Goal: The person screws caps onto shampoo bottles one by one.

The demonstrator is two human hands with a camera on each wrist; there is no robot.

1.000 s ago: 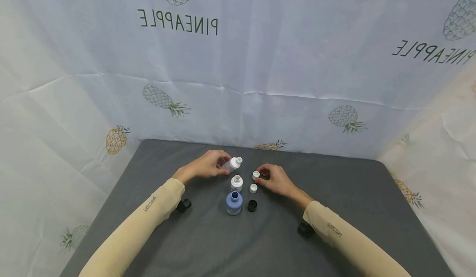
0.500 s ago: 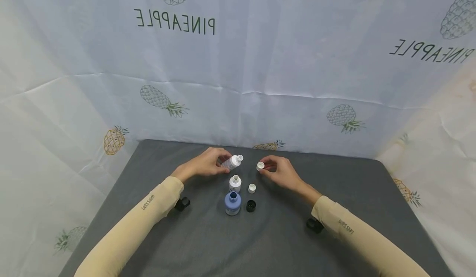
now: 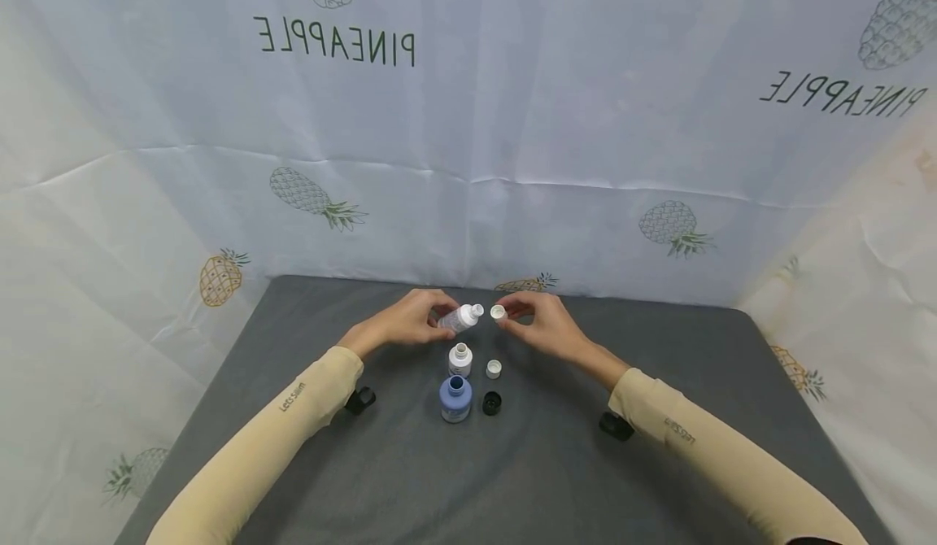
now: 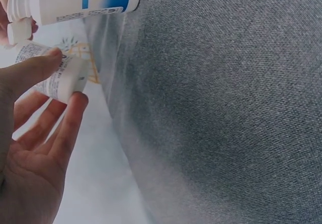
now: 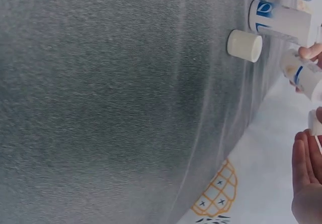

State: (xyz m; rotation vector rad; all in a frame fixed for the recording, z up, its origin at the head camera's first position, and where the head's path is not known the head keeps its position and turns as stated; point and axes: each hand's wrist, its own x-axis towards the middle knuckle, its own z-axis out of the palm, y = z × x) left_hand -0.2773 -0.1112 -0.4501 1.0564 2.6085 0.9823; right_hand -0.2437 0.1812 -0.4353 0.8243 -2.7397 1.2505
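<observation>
My left hand (image 3: 416, 318) grips a small white bottle (image 3: 458, 319) by its body, thumb on one side and fingertips on the other. The bottle is uncapped and tilted, its mouth pointing right. A white screw cap (image 3: 499, 312) is pinched between the thumb and fingers of my right hand (image 3: 551, 328), its hollow side showing, a short gap from that mouth. Nearer to me stand an uncapped white bottle (image 3: 460, 361) and an uncapped blue bottle (image 3: 455, 403). A second white cap (image 3: 494, 368) and a black cap (image 3: 492, 403) lie to their right.
The grey cloth-covered table (image 3: 556, 480) ends at the back against a hanging white curtain (image 3: 571, 138) with pineapple prints. Black wrist devices show beneath both sleeves (image 3: 271, 423).
My right hand has raised the white cap from beside the other caps and carried it up, then left toward the tilted bottle's mouth. The left hand keeps its grip almost in place.
</observation>
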